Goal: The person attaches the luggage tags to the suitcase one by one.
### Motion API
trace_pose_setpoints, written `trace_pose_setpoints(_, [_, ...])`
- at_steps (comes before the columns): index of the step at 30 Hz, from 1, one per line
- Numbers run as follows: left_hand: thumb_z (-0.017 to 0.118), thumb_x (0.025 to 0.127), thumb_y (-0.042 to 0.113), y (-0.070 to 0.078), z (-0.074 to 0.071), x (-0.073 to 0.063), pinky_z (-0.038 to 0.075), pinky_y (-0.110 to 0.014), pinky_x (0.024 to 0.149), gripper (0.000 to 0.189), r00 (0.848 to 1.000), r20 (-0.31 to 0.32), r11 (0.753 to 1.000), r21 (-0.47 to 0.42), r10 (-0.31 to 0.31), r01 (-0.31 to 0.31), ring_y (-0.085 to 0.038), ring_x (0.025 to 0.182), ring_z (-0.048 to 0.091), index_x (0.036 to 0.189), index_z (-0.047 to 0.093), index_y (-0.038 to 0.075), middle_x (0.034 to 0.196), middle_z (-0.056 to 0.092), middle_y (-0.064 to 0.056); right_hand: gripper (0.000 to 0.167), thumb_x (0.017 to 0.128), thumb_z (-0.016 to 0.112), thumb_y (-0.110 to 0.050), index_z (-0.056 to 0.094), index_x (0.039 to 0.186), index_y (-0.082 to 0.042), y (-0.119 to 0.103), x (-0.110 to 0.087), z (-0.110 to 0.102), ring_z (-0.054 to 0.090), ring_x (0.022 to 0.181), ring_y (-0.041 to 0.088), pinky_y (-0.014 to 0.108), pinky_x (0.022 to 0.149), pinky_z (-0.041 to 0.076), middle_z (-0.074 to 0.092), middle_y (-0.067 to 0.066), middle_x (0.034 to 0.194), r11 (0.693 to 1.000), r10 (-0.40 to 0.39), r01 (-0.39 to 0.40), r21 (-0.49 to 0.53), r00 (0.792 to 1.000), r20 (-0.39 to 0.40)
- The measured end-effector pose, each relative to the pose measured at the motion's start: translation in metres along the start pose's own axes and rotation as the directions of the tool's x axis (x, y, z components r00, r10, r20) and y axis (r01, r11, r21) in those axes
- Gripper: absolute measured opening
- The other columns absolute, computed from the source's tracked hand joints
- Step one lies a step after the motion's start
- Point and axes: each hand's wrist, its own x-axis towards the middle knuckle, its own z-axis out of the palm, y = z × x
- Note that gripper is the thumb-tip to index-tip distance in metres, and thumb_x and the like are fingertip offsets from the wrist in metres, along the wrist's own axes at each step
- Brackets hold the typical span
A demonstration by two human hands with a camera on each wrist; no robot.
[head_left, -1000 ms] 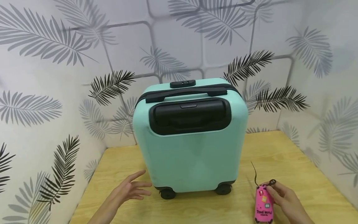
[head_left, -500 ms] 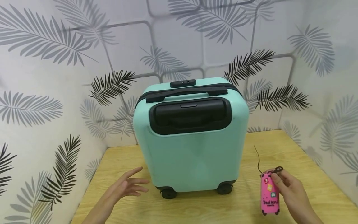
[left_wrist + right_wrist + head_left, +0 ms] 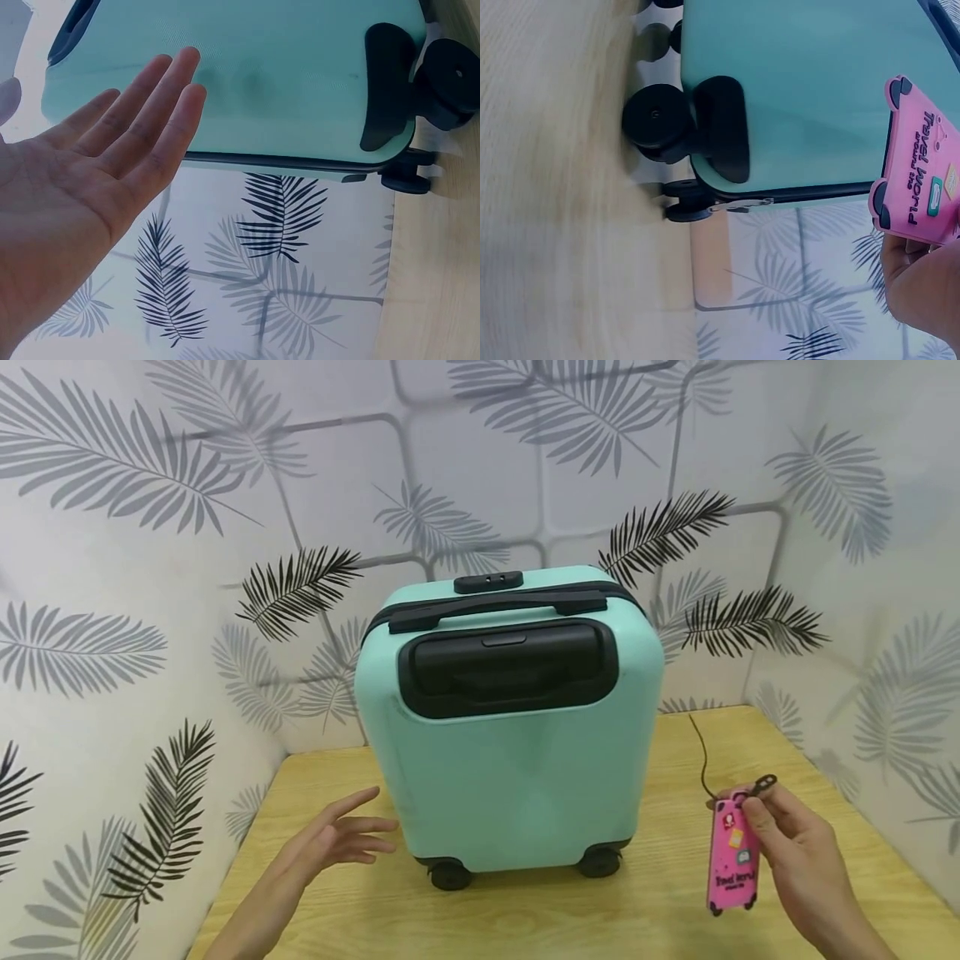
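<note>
A mint-green suitcase (image 3: 517,785) stands upright on its black wheels in the middle of the head view. To its right, my right hand (image 3: 802,852) pinches a pink luggage tag (image 3: 733,860) by its top end, and the tag hangs down. A thin black strap (image 3: 703,752) rises in a curve from the tag. In the right wrist view the tag (image 3: 922,172) shows "Travel World" lettering and black corners. My left hand (image 3: 322,852) hovers left of the suitcase with fingers spread and nothing held; the left wrist view shows its palm (image 3: 67,195).
The suitcase stands on a light wooden table (image 3: 480,927). Behind and at both sides rise walls (image 3: 487,468) with a leaf pattern. On the suitcase top are a black carry handle (image 3: 498,604) and a combination lock (image 3: 487,582).
My right hand has lifted the pink luggage tag up and slightly to the right. My left hand has shifted slightly up and left. The suitcase stays where it was.
</note>
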Motion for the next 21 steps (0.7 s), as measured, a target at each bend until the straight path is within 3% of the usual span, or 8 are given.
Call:
trace_pose_setpoints(3, [0.013, 0.117, 0.027, 0.003, 0.000, 0.001, 0.052, -0.031, 0.103, 0.051, 1.000, -0.004, 1.000, -0.001, -0.011, 0.011, -0.028, 0.126, 0.065, 0.164, 0.031, 0.023, 0.148, 0.057, -0.019, 0.022, 0.110, 0.046, -0.003, 0.066, 0.119, 0.000, -0.005, 0.000, 0.001, 0.071, 0.106, 0.007, 0.018, 0.082, 0.056, 0.077, -0.003, 0.114, 0.999, -0.043, 0.043, 0.015, 0.999, -0.008])
trace_pose_setpoints(6, [0.013, 0.117, 0.025, 0.006, 0.000, 0.002, 0.052, -0.032, 0.103, 0.051, 1.000, -0.006, 1.000, 0.014, 0.016, -0.016, -0.027, 0.126, 0.065, 0.164, 0.031, 0.023, 0.147, 0.059, -0.018, 0.022, 0.109, 0.043, 0.002, 0.065, 0.113, 0.001, -0.010, 0.003, 0.002, 0.071, 0.107, 0.008, 0.018, 0.084, 0.056, 0.077, -0.001, 0.115, 0.993, -0.104, 0.104, 0.051, 0.995, -0.001])
trace_pose_setpoints(11, [0.014, 0.116, 0.023, 0.009, -0.003, 0.005, 0.052, -0.033, 0.103, 0.051, 0.999, -0.009, 0.999, 0.026, 0.047, -0.047, -0.029, 0.126, 0.065, 0.164, 0.032, 0.022, 0.146, 0.060, -0.017, 0.024, 0.108, 0.038, 0.007, 0.062, 0.111, 0.006, -0.020, 0.010, 0.003, 0.070, 0.109, 0.012, 0.018, 0.084, 0.055, 0.076, 0.004, 0.116, 0.971, -0.217, 0.209, 0.118, 0.974, 0.059])
trace_pose_setpoints(15, [0.014, 0.116, 0.023, 0.010, -0.004, 0.004, 0.052, -0.032, 0.102, 0.050, 0.999, -0.017, 0.999, 0.020, 0.046, -0.046, -0.029, 0.126, 0.065, 0.163, 0.032, 0.022, 0.146, 0.060, -0.016, 0.025, 0.108, 0.037, 0.006, 0.060, 0.116, 0.012, -0.027, 0.011, 0.005, 0.070, 0.109, 0.014, 0.019, 0.089, 0.053, 0.074, 0.005, 0.116, 0.956, -0.284, 0.275, 0.102, 0.955, 0.083])
trace_pose_setpoints(21, [0.013, 0.116, 0.018, 0.009, -0.006, 0.001, 0.052, -0.033, 0.103, 0.051, 0.993, -0.001, 0.992, 0.028, 0.119, -0.119, -0.032, 0.125, 0.065, 0.164, 0.031, 0.021, 0.146, 0.060, -0.016, 0.022, 0.107, 0.039, 0.008, 0.057, 0.112, 0.019, -0.041, 0.015, 0.010, 0.071, 0.108, 0.017, 0.021, 0.097, 0.053, 0.074, 0.009, 0.113, 0.937, -0.343, 0.336, 0.094, 0.937, 0.072])
